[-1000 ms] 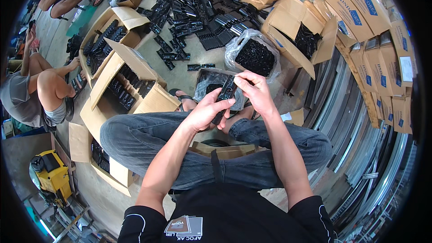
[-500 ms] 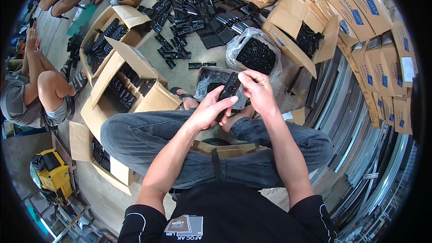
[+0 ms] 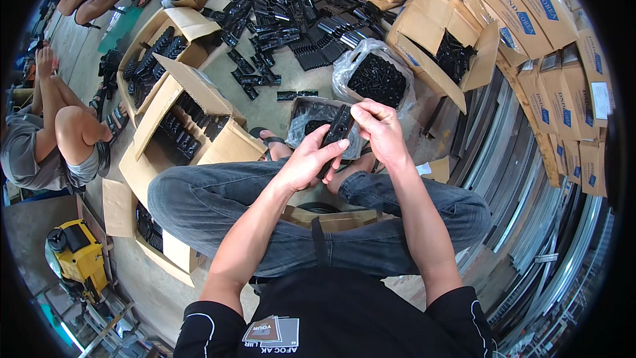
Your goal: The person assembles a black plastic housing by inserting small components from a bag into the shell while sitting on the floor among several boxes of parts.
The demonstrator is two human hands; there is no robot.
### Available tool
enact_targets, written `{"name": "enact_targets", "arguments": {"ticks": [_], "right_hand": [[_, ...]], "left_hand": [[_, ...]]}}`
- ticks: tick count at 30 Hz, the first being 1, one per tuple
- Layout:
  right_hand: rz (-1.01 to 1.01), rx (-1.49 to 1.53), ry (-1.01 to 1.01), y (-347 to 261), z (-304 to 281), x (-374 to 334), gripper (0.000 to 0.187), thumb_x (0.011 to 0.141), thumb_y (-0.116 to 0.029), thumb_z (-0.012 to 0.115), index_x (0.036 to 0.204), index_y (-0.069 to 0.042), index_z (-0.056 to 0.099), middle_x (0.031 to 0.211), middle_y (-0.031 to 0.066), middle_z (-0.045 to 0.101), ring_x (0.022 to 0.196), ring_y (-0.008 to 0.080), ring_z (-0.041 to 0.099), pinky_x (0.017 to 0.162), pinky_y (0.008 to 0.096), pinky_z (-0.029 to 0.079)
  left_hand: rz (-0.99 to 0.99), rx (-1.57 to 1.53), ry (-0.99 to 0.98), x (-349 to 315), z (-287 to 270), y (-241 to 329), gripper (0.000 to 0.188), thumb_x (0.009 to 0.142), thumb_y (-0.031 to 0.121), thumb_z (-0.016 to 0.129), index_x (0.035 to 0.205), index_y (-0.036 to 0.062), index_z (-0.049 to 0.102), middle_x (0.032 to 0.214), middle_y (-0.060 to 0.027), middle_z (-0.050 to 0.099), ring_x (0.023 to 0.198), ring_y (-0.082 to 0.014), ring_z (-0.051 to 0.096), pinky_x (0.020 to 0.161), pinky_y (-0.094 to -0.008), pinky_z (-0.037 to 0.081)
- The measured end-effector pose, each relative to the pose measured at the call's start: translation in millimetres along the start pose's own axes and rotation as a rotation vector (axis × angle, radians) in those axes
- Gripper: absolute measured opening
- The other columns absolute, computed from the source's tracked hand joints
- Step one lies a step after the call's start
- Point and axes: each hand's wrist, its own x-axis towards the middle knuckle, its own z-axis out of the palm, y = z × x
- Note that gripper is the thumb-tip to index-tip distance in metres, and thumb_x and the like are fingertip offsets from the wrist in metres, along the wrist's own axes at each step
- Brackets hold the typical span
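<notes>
My left hand (image 3: pixel 310 159) is closed around a long black part (image 3: pixel 340 124), a narrow rectangular piece with holes in its face, held tilted above my crossed legs. At its upper end my right hand (image 3: pixel 381 129) pinches with thumb and fingers; whether a small piece sits in that pinch is hidden. Just beyond and below the hands stands a bin lined with clear plastic (image 3: pixel 301 119), with dark pieces in it. Behind it is a bag-lined container (image 3: pixel 377 79) full of small black parts. One loose black part (image 3: pixel 295 95) lies on the floor by the bin.
A large pile of black parts (image 3: pixel 285 13) spreads over the floor ahead. Open cardboard boxes of parts stand left (image 3: pixel 179 119) and right (image 3: pixel 444 46). Long metal profiles (image 3: pixel 517 192) lie along the right, below stacked cartons (image 3: pixel 530 6). Another person (image 3: pixel 53 126) sits at the left.
My hands and the black part stay almost in place, with only a slight shift of the part between my fingers. The person at the left has moved their hands slightly.
</notes>
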Motion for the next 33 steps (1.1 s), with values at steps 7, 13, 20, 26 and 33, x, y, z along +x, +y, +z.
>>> {"name": "enact_targets", "arguments": {"ticks": [7,13,20,26,33], "right_hand": [[-0.010,-0.115,0.013,-4.7,1.1,-0.5,0.015,0.093,-0.016,0.071,0.096,-0.001,0.075,0.077,-0.0067,0.055,0.061,0.0007,0.045,0.050,0.0190,0.031],[-0.038,-0.104,-0.005,-6.1,1.1,-2.1,0.015,0.094,-0.013,0.070,0.098,0.000,0.074,0.078,-0.0063,0.053,0.061,0.0011,0.045,0.051,0.0197,0.032],[-0.064,-0.114,-0.023,-6.1,2.2,-1.8,0.015,0.094,-0.013,0.070,0.099,0.001,0.074,0.078,-0.0059,0.054,0.062,0.0017,0.045,0.051,0.0202,0.033],[-0.063,-0.130,-0.010,-6.0,1.7,-2.3,0.015,0.094,-0.013,0.070,0.098,0.001,0.074,0.078,-0.0056,0.054,0.062,0.0017,0.045,0.051,0.0203,0.033],[-0.091,-0.125,-0.023,-6.0,1.7,-2.2,0.014,0.094,-0.011,0.069,0.098,0.002,0.074,0.078,-0.0051,0.054,0.063,0.0020,0.046,0.052,0.0207,0.033]], "left_hand": [[-0.001,0.011,0.009,1.6,-2.0,-2.6,0.028,0.099,0.025,0.061,0.117,0.0072,0.050,0.067,-0.0040,0.055,0.045,-0.0138,0.053,0.041,-0.0257,0.042],[-0.007,-0.014,-0.007,2.0,-2.3,-1.4,0.026,0.099,0.022,0.059,0.117,0.0062,0.050,0.067,-0.0047,0.055,0.043,-0.0140,0.052,0.041,-0.0255,0.042],[0.056,0.035,-0.006,2.1,-2.6,-4.6,0.023,0.099,0.020,0.058,0.115,0.0050,0.050,0.067,-0.0049,0.056,0.043,-0.0136,0.051,0.041,-0.0250,0.042],[0.037,0.036,-0.001,1.2,-0.3,-2.2,0.022,0.099,0.019,0.057,0.115,0.0051,0.051,0.067,-0.0044,0.055,0.044,-0.0133,0.051,0.041,-0.0251,0.042],[0.044,0.059,-0.001,0.8,0.2,-2.8,0.023,0.099,0.018,0.057,0.116,0.0047,0.050,0.067,-0.0039,0.054,0.044,-0.0132,0.051,0.042,-0.0252,0.042]]}}
